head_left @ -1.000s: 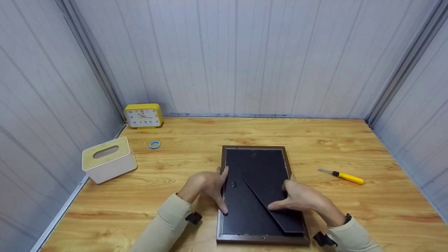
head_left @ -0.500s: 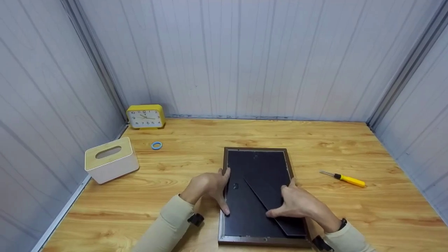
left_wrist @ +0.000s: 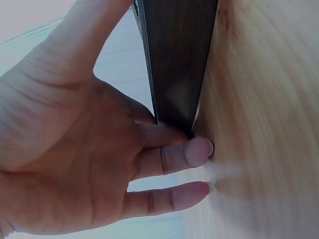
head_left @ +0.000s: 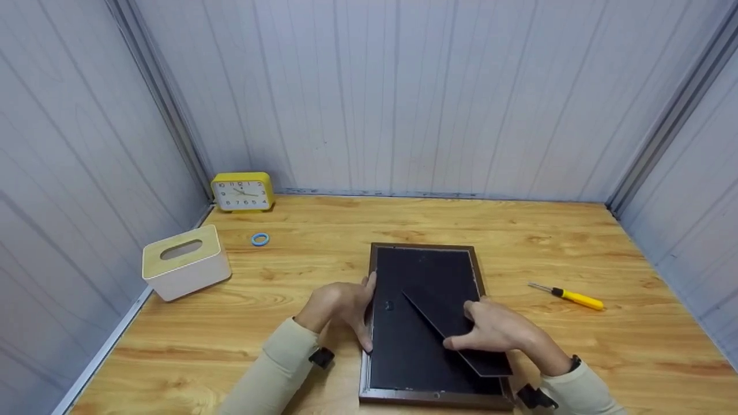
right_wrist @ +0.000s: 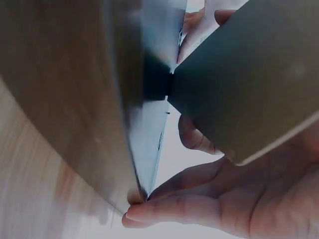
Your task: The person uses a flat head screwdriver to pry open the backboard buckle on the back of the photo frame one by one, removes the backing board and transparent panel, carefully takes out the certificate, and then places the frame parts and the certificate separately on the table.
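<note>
A picture frame (head_left: 415,395) lies face down on the wooden table, its black backing board (head_left: 412,357) up. My left hand (head_left: 346,305) holds the frame's left side, thumb at the rim. In the left wrist view the other fingers reach along the frame's dark outer side (left_wrist: 177,59), fingertips low by the tabletop. A black easel stand (head_left: 435,308) slants across the back. My right hand (head_left: 499,327) grips this stand, thumb on its left edge. The right wrist view shows the stand (right_wrist: 249,74) angled away from the back, with fingertips (right_wrist: 139,211) at the frame's edge.
To the right lies a screwdriver (head_left: 576,298) with a yellow handle. On the left stand a tissue box (head_left: 187,279) and a yellow clock (head_left: 242,193), with a small blue ring (head_left: 260,239) between them and the frame. Pale panel walls (head_left: 369,104) enclose the table's back and sides.
The stand's free lower end has lifted a little off the backing, with my right hand on it. My left hand stays at the frame's left side. The head view has shifted slightly.
</note>
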Tool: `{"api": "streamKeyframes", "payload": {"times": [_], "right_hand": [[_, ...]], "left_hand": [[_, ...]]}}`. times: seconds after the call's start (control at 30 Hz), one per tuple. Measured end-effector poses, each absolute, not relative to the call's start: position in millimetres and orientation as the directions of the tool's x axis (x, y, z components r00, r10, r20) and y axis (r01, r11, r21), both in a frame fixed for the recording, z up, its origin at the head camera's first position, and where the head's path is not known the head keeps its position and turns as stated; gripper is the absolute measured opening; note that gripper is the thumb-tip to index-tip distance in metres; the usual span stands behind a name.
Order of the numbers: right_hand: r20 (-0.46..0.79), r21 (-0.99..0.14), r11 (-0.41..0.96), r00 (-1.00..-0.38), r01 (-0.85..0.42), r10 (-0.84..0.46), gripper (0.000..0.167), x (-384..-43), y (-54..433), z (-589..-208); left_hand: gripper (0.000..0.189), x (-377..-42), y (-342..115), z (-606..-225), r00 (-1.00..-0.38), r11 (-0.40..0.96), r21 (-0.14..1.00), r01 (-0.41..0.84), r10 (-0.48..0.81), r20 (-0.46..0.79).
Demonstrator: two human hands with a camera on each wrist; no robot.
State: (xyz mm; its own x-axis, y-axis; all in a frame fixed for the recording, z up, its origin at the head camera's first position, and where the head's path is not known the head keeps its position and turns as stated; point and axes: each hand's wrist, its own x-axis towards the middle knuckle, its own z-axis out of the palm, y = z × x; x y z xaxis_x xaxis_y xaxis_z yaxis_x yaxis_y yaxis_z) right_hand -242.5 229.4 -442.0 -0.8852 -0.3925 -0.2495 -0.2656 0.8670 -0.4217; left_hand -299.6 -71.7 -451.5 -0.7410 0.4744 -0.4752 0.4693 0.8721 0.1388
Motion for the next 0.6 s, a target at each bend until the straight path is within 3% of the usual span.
{"api": "streamKeyframes", "payload": {"times": [0.17,0.3,0.37,0.5,0.6], "right_hand": [[-0.226,-0.476,0.834,-0.877,-0.279,-0.423,0.064,-243,236,-441],[-0.219,-0.497,0.820,-0.873,-0.284,-0.435,0.062,-242,238,-442],[-0.217,-0.491,0.822,-0.874,-0.288,-0.436,0.062,-241,237,-442],[-0.222,-0.470,0.838,-0.882,-0.277,-0.416,0.064,-240,235,-442],[-0.236,-0.448,0.857,-0.891,-0.254,-0.387,0.066,-239,233,-441]], "left_hand": [[0.139,-308,-83,-452,-0.710,0.820,0.316,0.478,0.572,-0.410],[0.077,-318,-92,-455,-0.725,0.690,0.557,0.462,0.656,-0.210],[0.046,-324,-94,-457,-0.754,0.606,0.695,0.388,0.642,-0.139],[0.024,-333,-92,-466,-0.781,0.326,0.945,-0.002,0.589,-0.205],[0.026,-338,-90,-477,-0.737,0.123,0.948,-0.295,0.602,-0.308]]}}
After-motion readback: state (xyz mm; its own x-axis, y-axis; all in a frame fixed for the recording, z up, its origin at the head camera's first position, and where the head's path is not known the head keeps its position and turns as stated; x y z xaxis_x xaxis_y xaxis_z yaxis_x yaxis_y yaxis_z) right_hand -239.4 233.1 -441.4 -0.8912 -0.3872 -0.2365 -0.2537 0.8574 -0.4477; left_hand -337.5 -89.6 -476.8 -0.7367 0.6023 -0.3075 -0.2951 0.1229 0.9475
